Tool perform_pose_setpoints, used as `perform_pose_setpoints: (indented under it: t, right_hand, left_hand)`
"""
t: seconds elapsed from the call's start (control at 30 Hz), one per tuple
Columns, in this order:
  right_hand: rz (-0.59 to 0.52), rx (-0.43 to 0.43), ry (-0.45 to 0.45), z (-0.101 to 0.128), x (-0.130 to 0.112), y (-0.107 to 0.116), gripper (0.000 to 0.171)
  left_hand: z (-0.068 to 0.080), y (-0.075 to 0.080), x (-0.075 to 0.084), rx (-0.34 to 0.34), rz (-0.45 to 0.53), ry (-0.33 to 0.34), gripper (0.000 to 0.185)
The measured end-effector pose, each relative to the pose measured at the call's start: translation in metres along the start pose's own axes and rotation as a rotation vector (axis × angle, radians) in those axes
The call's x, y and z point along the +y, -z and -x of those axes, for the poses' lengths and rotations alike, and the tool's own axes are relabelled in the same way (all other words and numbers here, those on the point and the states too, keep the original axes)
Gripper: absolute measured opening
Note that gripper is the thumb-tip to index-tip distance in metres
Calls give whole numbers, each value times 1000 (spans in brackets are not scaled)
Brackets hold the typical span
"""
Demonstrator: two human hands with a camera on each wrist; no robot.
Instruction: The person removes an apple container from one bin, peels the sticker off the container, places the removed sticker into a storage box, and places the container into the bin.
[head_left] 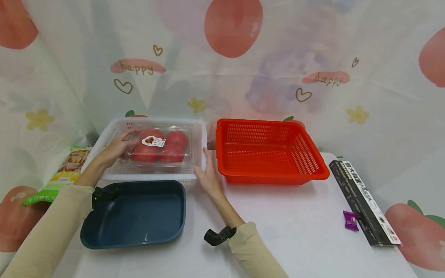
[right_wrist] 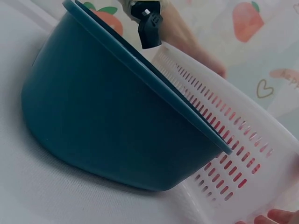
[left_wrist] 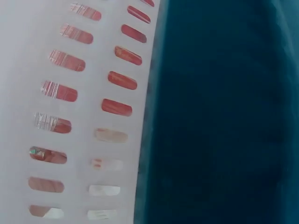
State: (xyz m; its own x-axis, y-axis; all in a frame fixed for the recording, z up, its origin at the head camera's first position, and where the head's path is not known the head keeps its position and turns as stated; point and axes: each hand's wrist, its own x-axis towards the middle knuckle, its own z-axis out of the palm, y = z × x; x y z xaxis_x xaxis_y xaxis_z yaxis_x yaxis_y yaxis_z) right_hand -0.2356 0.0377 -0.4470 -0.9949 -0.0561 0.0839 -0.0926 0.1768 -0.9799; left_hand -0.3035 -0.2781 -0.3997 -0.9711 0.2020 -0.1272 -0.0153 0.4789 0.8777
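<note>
Clear box (head_left: 160,146): sitting inside white basket (head_left: 146,177), approx. mid, label facing up, holding four red tomatoes (head_left: 177,139).
Box feel: prob. med. wt., mostly coming from tomatoes; plastic looking thin & slick, so likely buckling under hard squeeze.
Tomatoes: prob. bruising easily, so lid shouldn't be taking much press.
Box hold: best by lower edges at 9 & 3 o'clock, fingers supporting from below, not pinching lid.
Left hand (head_left: 121,147): lying over basket's 9 o'clock side, fingers meeting box's 9 o'clock end; can't tell if pinching or just touching.
White basket: looking light, semi-stiff, slotted; rim prob. giving firmest hold at 9 & 3 o'clock.
Right hand (head_left: 207,173): touching basket's outer wall approx. 4 o'clock, fingers fairly straight, not visibly curling round rim.
Blue tub (head_left: 139,216): sitting at basket's 6 o'clock on white surface (head_left: 295,224), v. close; looking smooth, stiff.
Red basket (head_left: 274,177): standing at 3 o'clock of white one, small gap showing.
Food bag (head_left: 62,177): leaning approx. 8 o'clock.
Pasta box (head_left: 365,202): lying out at 4 o'clock, purple packet (head_left: 351,221) sitting right by its 9 o'clock side.
</note>
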Motion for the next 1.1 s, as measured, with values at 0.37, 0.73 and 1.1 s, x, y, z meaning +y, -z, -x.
perform_pose_setpoints:
  t: [0.37,0.73,1.1]
  right_hand:
    - [21,-10,-2,1,-2,1,72]
    - [36,-1,2,0,-1,4,72]
    - [17,-21,-13,0,-1,2,71]
  left_hand:
    - [8,6,2,62,151,-41,43]
    - [28,14,30,73,347,-108,35]
    - [49,27,34,72,419,-168,34]
